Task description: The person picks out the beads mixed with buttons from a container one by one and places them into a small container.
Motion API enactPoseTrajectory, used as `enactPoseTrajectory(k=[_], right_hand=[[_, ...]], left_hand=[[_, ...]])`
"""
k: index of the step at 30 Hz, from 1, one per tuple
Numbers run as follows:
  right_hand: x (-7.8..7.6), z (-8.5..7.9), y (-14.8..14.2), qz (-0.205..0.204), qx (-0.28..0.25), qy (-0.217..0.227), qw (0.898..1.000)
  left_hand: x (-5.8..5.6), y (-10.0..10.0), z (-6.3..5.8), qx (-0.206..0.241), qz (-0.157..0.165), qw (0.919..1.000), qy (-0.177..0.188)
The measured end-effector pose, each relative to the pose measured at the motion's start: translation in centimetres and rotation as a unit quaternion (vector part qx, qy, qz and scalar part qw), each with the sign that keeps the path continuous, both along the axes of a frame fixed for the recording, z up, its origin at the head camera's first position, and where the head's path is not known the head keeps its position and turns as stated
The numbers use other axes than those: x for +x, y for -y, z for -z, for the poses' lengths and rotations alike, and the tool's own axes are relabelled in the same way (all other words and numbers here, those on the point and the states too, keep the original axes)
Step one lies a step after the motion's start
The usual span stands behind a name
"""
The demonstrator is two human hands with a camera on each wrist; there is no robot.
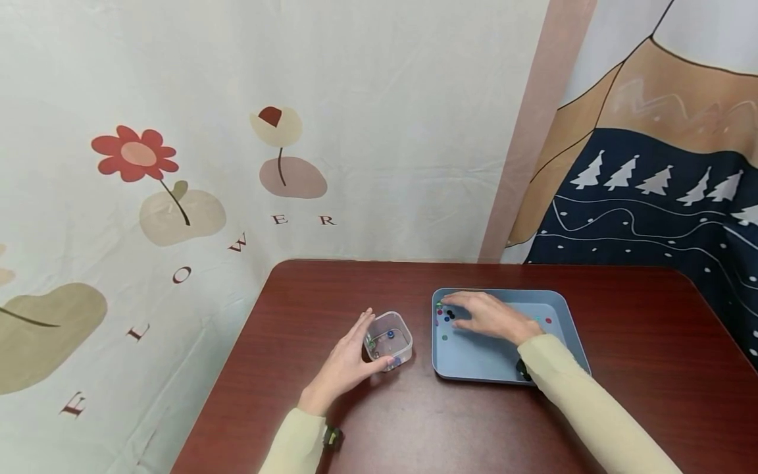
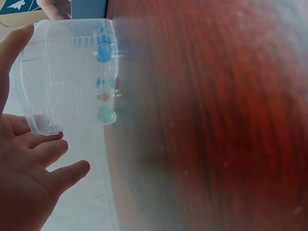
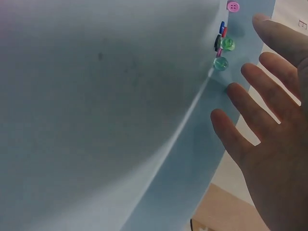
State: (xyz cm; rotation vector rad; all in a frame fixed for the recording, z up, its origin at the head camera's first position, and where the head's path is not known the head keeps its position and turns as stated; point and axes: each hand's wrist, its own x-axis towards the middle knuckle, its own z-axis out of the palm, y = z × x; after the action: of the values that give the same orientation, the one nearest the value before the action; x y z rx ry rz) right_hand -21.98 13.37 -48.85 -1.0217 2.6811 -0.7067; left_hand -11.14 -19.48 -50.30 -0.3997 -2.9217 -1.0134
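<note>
My left hand (image 1: 346, 362) holds a clear plastic container (image 1: 404, 352) on the table, thumb and fingers on different sides. Inside its bottom lie several glass marbles, among them a blue marble (image 2: 104, 53) and a green marble (image 2: 105, 114). Over the left part of a blue tray (image 1: 491, 372) my right hand (image 1: 491, 317) reaches with spread fingers, nothing seen between them. By its fingertips are a pink button (image 3: 233, 6), a green marble (image 3: 228, 44), a teal marble (image 3: 221, 63) and small black, red and blue pieces seen edge-on.
The dark red-brown table (image 1: 391, 428) carries the container left of the tray, a narrow gap between them. Toward the tray's right side lies a small red piece (image 1: 548, 320). A printed curtain (image 1: 403, 131) hangs behind the table's far edge.
</note>
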Motion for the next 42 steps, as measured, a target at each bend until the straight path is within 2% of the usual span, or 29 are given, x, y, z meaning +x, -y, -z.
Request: enactPoseTrajectory(k=[19,33,42], right_hand=[[-0.2,1.2,0.4,0.017,-0.006,0.008,1.000],[0.3,1.8,-0.1,0.030,0.023,-0.003,0.999],[0.2,1.9,-0.3,0.014,0.034,-0.039,0.999]], left_hand=[[-0.2,-0.2,-0.2,-0.003,0.000,1.0000,-0.001],[0.0,-0.1,0.0,-0.003,-0.001,1.0000,0.001],[0.0,-0.1,0.0,-0.003,-0.004,1.0000,0.003]])
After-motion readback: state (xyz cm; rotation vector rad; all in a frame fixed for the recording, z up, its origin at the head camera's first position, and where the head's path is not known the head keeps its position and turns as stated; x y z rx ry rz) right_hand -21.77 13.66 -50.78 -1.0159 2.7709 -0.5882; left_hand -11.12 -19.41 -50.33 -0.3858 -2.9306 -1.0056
